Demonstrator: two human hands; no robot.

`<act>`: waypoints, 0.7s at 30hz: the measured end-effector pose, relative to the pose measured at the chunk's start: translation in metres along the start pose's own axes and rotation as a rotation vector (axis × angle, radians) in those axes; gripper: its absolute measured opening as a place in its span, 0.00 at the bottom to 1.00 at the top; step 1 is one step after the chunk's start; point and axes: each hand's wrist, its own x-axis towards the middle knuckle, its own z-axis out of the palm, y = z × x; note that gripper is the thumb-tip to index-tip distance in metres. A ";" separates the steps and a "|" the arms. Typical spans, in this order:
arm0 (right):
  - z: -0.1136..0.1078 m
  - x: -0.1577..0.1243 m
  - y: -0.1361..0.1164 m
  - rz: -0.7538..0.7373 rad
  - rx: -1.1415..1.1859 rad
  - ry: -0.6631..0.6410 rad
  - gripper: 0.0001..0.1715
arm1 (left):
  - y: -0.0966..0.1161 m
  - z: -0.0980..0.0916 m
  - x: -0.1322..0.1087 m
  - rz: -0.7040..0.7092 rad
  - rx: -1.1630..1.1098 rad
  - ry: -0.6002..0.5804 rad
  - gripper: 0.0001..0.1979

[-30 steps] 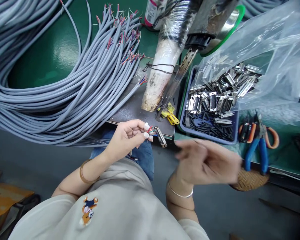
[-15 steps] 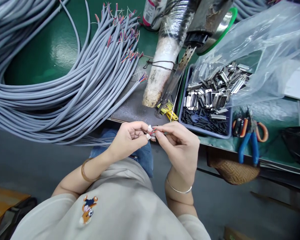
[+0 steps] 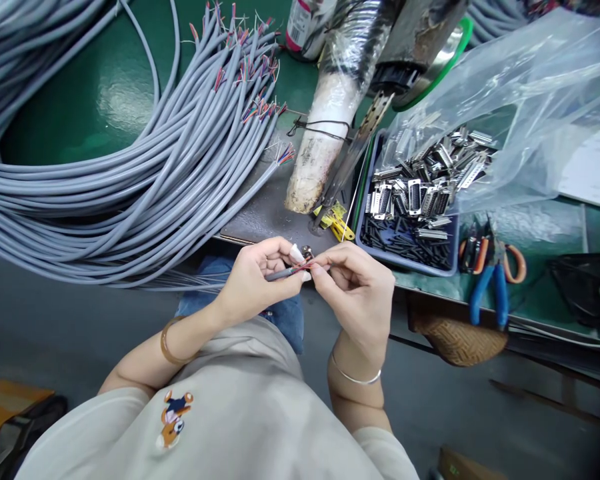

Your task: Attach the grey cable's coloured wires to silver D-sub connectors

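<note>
My left hand (image 3: 257,273) is closed around a grey cable (image 3: 279,274) near its stripped end, with white coverings on the thumb and a fingertip. Thin red and other coloured wires (image 3: 305,265) run out of that end. My right hand (image 3: 356,283) pinches those wires between thumb and forefinger, close to the left fingertips. A small metallic part (image 3: 307,252) shows just behind the wires; what it is I cannot make out. Both hands are at the bench's front edge, above my lap.
A thick bundle of grey cables (image 3: 145,193) with stripped ends lies left. A soldering iron (image 3: 350,160) leans beside a wrapped white tube (image 3: 320,140). The blue tray (image 3: 410,263) holds metal connectors (image 3: 430,177) and black tubing pieces (image 3: 405,240). Pliers (image 3: 495,280) and a yellow cutter (image 3: 340,223) lie nearby.
The left fingers have shifted along the cable, so its grey sheath and the small metallic part now show. The right hand still pinches the wires. The view has moved slightly.
</note>
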 end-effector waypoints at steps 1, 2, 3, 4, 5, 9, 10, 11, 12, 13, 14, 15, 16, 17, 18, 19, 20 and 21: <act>0.000 -0.001 0.001 -0.002 -0.003 0.005 0.06 | 0.000 0.001 0.000 0.011 -0.004 0.028 0.13; 0.001 -0.002 0.002 -0.003 -0.007 0.009 0.07 | 0.000 0.001 0.000 0.015 -0.006 0.048 0.13; 0.001 -0.003 0.003 -0.001 -0.011 0.017 0.07 | -0.001 0.002 0.000 0.014 -0.004 0.062 0.13; 0.001 -0.005 0.005 0.005 -0.015 0.037 0.07 | -0.001 0.002 0.000 0.014 -0.001 0.073 0.12; 0.001 -0.006 0.006 0.014 -0.020 0.069 0.08 | -0.002 0.002 0.000 0.015 0.006 0.083 0.11; -0.001 -0.011 0.010 0.057 -0.052 0.206 0.07 | -0.003 -0.001 0.000 0.015 0.045 0.128 0.10; -0.002 -0.012 0.010 0.064 -0.048 0.216 0.05 | -0.003 -0.002 0.000 0.013 0.047 0.128 0.09; -0.002 -0.011 0.010 0.071 -0.041 0.216 0.03 | -0.003 -0.002 0.001 0.013 0.043 0.126 0.09; -0.003 -0.011 0.009 0.077 -0.033 0.202 0.04 | -0.003 -0.003 0.001 0.014 0.034 0.118 0.08; -0.003 -0.010 0.008 0.083 -0.029 0.171 0.06 | -0.003 -0.003 0.001 0.015 0.021 0.108 0.08; -0.003 -0.009 0.007 0.089 -0.031 0.126 0.08 | -0.003 -0.003 0.002 0.014 0.010 0.098 0.09; -0.002 -0.008 0.006 0.093 -0.033 0.076 0.08 | -0.003 -0.003 0.002 0.012 0.003 0.091 0.09; -0.001 -0.007 0.005 0.094 -0.033 0.036 0.08 | -0.003 -0.003 0.002 0.009 0.001 0.084 0.09; 0.000 -0.006 0.004 0.094 -0.027 0.005 0.08 | -0.002 -0.003 0.002 0.004 0.002 0.079 0.08; 0.001 -0.006 0.004 0.093 -0.016 -0.009 0.08 | -0.002 -0.003 0.002 -0.004 0.006 0.075 0.08; 0.002 -0.005 0.003 0.091 -0.003 -0.011 0.08 | -0.002 -0.003 0.001 -0.012 0.012 0.073 0.07; 0.002 -0.005 0.003 0.089 0.010 -0.010 0.08 | -0.002 -0.003 0.001 -0.022 0.018 0.072 0.07; 0.003 -0.005 0.003 0.087 0.020 -0.009 0.08 | -0.002 -0.003 0.001 -0.033 0.022 0.070 0.07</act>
